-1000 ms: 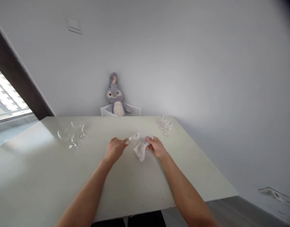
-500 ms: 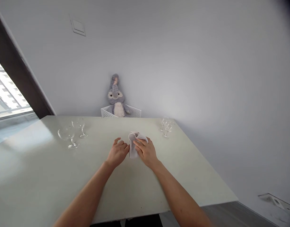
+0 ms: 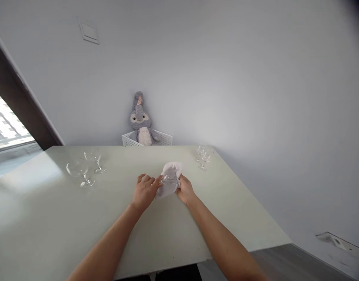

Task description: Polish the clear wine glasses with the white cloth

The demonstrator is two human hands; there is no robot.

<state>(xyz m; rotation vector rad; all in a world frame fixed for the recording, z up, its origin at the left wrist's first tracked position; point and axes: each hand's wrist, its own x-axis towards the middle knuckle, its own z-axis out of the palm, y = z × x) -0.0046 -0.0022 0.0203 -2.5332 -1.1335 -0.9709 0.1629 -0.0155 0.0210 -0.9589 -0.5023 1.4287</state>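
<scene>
1. Pinching the small stemmed glass at its left end, with the left hand's fingers closed on it.
2. Clamping the white cloth in the right hand's partly hidden fingers, bringing fabric around the glass, over the middle of the pale table.
3. Out to two upright goblets at left, clustered stemware at right.
4. Beyond, against the wall: plush toy in a perforated white basket.
</scene>
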